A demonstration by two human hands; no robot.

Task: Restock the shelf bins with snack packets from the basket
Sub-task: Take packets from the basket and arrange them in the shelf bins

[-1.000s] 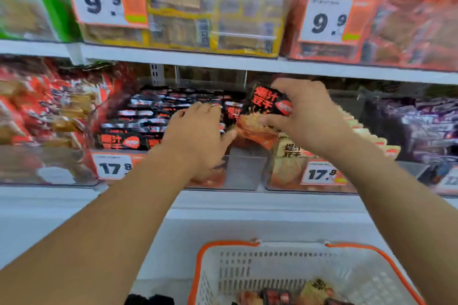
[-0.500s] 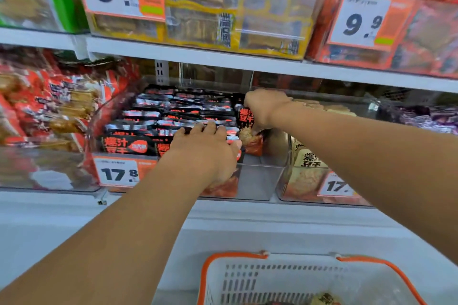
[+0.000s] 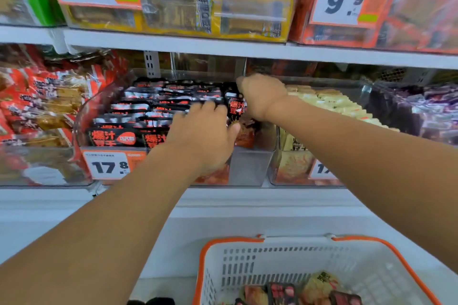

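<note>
Fingers of the right hand (image 3: 260, 96) curl round a black-and-red snack packet (image 3: 236, 106), now pushed deeper into the clear bin (image 3: 247, 166) than a second ago. The left hand (image 3: 205, 136), fingers straight, presses the standing rows aside. Judging by this, the packet is nearly seated. More glossy packets wait in the basket (image 3: 247, 240) below.

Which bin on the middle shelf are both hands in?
The bin of black packets with the 17.8 tag; the neighbouring red, beige and purple bins go untouched.
</note>
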